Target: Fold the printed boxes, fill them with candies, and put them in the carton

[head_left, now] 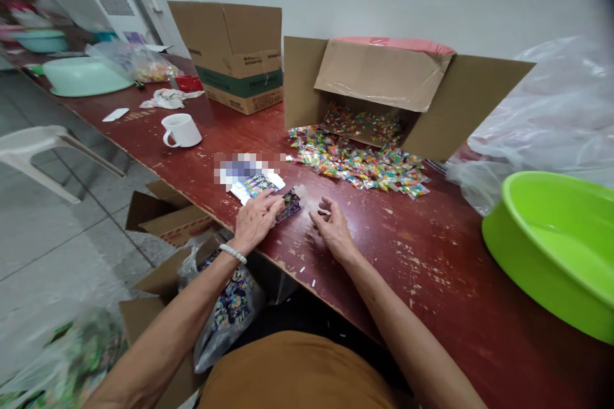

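A small, dark purple packet (289,204) with a busy multicoloured print and a pale far end is held aslant near the front edge of the surface (460,281), that end pointing inward from the edge.

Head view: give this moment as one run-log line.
left hand: holds small printed packet | right hand: seems empty, over red table | beyond: small wrapped pieces before open carton

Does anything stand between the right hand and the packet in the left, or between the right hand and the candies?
Nothing visible does. Only tabletop shows between the right hand and the packet in the left hand, and between the right hand and the candies.
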A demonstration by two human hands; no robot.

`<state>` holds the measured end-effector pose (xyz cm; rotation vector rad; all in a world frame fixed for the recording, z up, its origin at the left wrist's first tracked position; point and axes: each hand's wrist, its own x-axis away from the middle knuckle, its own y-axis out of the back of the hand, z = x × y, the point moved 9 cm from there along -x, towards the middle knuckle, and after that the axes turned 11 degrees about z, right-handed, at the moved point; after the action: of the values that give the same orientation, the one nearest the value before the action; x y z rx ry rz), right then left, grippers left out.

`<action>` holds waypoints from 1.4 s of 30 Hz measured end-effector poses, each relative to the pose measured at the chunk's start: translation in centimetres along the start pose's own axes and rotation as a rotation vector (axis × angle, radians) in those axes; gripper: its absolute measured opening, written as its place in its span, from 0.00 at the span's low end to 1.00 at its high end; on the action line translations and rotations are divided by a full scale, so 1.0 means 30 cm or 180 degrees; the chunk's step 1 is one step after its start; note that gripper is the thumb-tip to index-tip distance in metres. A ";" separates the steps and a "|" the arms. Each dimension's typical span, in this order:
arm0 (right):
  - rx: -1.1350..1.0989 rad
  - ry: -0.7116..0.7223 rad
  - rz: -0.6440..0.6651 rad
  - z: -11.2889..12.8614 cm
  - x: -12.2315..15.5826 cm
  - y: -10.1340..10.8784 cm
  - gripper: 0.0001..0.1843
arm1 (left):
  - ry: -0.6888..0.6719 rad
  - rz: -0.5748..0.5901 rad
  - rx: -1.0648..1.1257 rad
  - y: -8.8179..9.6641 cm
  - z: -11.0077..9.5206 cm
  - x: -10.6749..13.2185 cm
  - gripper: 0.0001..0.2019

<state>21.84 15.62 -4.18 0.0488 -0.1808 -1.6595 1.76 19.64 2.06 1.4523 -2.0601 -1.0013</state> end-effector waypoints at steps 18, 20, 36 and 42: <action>-0.0949 0.0581 0.1589 0.243 0.174 -0.118 0.14 | 0.0224 0.2790 0.4363 -0.242 -0.221 0.293 0.24; -0.0984 0.0589 0.1623 0.249 0.204 -0.117 0.17 | 0.0267 0.2525 0.4366 -0.254 -0.218 0.298 0.22; -0.0654 0.0372 0.0568 0.172 0.264 -0.075 0.10 | 0.0414 0.1418 0.3538 -0.235 -0.161 0.245 0.19; -0.0189 0.0584 0.0046 0.172 0.248 -0.008 0.08 | 0.0159 0.0365 0.2796 -0.187 -0.161 0.260 0.31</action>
<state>20.14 8.70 1.44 0.1538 0.0075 -1.6352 5.79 9.80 0.46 1.6586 -2.6487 0.0440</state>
